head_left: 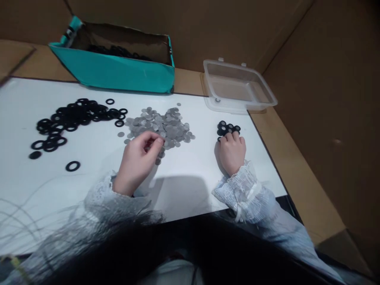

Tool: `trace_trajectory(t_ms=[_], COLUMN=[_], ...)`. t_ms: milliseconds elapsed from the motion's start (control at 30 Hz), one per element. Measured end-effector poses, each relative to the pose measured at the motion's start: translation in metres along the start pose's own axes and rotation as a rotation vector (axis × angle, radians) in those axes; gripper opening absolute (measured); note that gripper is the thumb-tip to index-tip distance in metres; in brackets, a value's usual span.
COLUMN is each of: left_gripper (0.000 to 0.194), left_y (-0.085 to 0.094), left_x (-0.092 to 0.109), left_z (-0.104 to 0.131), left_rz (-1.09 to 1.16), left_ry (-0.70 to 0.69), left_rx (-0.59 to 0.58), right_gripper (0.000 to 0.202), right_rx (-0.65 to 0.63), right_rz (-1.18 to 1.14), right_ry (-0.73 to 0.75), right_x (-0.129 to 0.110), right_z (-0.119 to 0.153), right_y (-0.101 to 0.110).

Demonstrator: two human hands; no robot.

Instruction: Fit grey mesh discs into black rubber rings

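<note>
My left hand (139, 158) is closed in a pinch over the near edge of a pile of small grey discs (172, 128). What sits between its thumb and fingertips is hidden. Farther right, my right hand (233, 152) rests with curled fingers against a small cluster of black rings with grey centres (229, 127). Its fingertips are out of sight, so I cannot make out what they hold. To the left lies a heap of black rings (75, 113). One loose black ring (73, 166) lies apart, nearer to me.
A teal box (118, 73) with black rings inside stands behind the heap. At the back right sits a clear plastic container (242, 105) with an open top. All this is on a white board (178, 190), with brown cardboard walls (320, 99) around it.
</note>
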State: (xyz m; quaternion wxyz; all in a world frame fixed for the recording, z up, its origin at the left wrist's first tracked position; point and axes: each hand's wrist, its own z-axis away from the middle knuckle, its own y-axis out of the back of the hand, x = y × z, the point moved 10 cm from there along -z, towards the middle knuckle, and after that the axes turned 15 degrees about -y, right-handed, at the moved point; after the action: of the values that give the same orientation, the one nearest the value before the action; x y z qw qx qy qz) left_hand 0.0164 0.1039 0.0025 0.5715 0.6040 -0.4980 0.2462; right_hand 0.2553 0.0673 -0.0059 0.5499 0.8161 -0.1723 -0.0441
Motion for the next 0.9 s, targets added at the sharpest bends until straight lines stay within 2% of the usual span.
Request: trace_trajectory(t_ms=[133,200,300,400,467,533,600,700,833,900], left_gripper=[0.020,0.021,0.018,0.017,0.022,0.029,0.034,0.030,0.023,0.023], left_y=[0.030,0.051,0.096,0.146,0.169,0.178,0.177,0.171,0.170,0.173], left_x=[-0.001,-0.006,-0.019,-0.035,-0.049,-0.061,-0.069,-0.075,-0.079,-0.074], left_z=[-0.010,-0.014,-0.018,-0.020,-0.023,-0.028,-0.033,-0.038,-0.042,-0.044], left_rz=[-0.159,-0.271,-0.501,-0.645,-0.701,-0.723,-0.723,-0.711,-0.684,-0.677], left_ry=[-0.023,0.006,0.082,0.137,0.161,0.156,0.130,0.095,0.061,0.034], left_rx=[0.083,0.107,0.179,0.322,0.382,0.400,0.389,0.367,0.341,0.356], right_gripper=[0.020,0.018,0.019,0.019,0.018,0.016,0.015,0.017,0.018,0.019], right_rx=[0.044,0.073,0.169,0.270,0.284,0.268,0.235,0.200,0.176,0.131], right_rz=[0.012,-0.017,-0.144,-0.332,-0.438,-0.515,-0.559,-0.584,-0.622,-0.681], right_ry=[0.003,0.022,0.101,0.181,0.241,0.310,0.372,0.442,0.463,0.435], right_x=[0.004,0.003,-0.008,-0.025,-0.040,-0.057,-0.075,-0.095,-0.104,-0.103], right_z=[0.001,0.003,0.011,0.024,0.032,0.039,0.046,0.052,0.053,0.049], right_y=[0.000,0.002,0.019,0.045,0.056,0.062,0.064,0.062,0.061,0.061])
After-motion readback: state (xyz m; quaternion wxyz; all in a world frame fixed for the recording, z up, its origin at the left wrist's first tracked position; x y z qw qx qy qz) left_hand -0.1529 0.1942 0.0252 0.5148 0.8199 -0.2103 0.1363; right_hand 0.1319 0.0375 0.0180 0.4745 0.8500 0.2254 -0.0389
